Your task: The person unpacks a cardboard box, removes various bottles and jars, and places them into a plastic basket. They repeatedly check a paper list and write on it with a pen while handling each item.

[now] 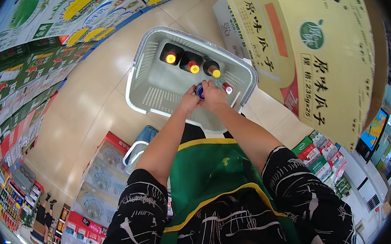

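A pale grey plastic shopping basket (135,69) with perforated walls is in front of me. Both my hands are down inside it. Between the fingers of my left hand (190,100) and my right hand (213,96) is a round item with a dark blue top (199,91); its lower part is hidden. Three dark bottles with yellow caps stand along the far side: one at the left (171,50), one in the middle (189,59) and one at the right (210,65). A clear bottle with a red-and-white cap (226,87) is just right of my right hand.
A large yellow printed carton (334,55) rises close at the right, beside the basket. Stacked drink cartons (18,82) line the left. Blue and white shopping baskets (141,145) and plastic-wrapped packs (98,180) are at lower left. Another person (42,221) is farther off.
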Action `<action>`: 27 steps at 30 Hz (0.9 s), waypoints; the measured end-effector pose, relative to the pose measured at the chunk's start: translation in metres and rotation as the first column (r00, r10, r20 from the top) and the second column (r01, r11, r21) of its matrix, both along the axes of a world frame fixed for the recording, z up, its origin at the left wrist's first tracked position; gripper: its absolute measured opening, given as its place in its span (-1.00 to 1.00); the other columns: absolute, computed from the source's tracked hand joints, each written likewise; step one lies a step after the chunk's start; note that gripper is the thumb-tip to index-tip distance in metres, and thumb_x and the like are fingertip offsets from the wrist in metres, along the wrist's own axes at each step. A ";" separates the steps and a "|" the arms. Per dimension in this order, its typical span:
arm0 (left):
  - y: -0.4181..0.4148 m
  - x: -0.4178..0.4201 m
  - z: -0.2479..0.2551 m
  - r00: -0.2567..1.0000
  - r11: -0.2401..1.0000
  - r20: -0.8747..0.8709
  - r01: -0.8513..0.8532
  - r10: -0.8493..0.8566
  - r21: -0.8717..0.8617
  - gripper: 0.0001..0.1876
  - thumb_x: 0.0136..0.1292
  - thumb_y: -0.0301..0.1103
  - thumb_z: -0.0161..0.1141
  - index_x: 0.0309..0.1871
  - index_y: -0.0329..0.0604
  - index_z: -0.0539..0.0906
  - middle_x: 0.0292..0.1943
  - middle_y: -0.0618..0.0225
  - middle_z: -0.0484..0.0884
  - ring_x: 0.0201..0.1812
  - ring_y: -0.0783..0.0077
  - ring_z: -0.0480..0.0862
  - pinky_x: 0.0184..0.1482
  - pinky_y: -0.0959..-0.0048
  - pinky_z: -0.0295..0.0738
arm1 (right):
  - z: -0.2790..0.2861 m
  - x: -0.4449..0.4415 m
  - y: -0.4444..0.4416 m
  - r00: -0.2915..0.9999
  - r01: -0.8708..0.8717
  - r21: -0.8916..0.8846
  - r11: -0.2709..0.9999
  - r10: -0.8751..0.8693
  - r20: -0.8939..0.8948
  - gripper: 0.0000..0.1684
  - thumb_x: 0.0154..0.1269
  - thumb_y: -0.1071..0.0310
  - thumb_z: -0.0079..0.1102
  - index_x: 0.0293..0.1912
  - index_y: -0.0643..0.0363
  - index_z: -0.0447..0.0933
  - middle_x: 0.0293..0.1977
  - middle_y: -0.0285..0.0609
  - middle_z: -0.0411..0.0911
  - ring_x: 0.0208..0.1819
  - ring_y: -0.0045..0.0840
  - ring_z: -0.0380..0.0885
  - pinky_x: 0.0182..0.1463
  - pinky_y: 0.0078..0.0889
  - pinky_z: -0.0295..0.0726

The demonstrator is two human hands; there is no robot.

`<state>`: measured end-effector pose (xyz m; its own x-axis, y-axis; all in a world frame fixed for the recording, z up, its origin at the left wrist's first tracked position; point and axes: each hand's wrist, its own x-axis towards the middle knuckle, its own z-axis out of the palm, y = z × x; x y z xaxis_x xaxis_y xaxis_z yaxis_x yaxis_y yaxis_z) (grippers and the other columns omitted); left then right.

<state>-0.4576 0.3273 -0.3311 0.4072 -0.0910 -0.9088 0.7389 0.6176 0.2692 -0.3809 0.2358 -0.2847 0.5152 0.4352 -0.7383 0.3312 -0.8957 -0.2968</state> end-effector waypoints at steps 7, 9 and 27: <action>-0.008 0.009 -0.099 0.994 0.994 -0.014 -0.111 0.111 0.012 -0.27 0.06 -0.62 -0.12 0.39 -0.16 0.04 0.02 0.13 0.48 -0.20 0.37 0.56 -0.27 0.47 0.51 | -0.098 -0.004 0.008 0.987 -0.087 -0.036 0.996 0.091 0.133 -0.47 0.04 0.39 0.16 0.04 0.16 0.23 -0.07 -0.07 0.34 -0.11 -0.22 0.51 -0.14 -0.23 0.58; -0.009 0.011 -0.118 0.993 0.993 -0.016 -0.121 0.121 -0.004 -0.27 0.07 -0.62 -0.13 0.39 -0.14 0.03 0.00 0.14 0.48 -0.21 0.38 0.56 -0.29 0.47 0.50 | -0.117 -0.002 0.009 0.985 -0.089 -0.071 0.994 0.098 0.141 -0.58 0.14 0.41 0.03 0.03 0.16 0.25 -0.08 -0.06 0.35 -0.11 -0.21 0.51 -0.14 -0.22 0.58; -0.038 -0.015 -0.022 0.982 0.936 -0.177 0.125 -0.069 0.328 -0.67 0.20 -0.31 0.01 0.05 -0.09 0.48 -0.22 0.34 0.57 -0.30 0.48 0.58 -0.33 0.48 0.45 | 0.024 -0.019 -0.062 0.980 -0.197 0.285 0.938 0.192 0.046 -0.66 0.00 0.35 0.11 -0.15 0.18 0.41 -0.20 -0.08 0.43 -0.17 -0.21 0.48 -0.17 -0.17 0.52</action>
<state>-0.4722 0.2893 -0.3527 0.2586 0.1993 -0.9452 0.8411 0.4348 0.3218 -0.4002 0.1739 -0.2608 0.4104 0.7202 -0.5594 0.4981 -0.6909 -0.5240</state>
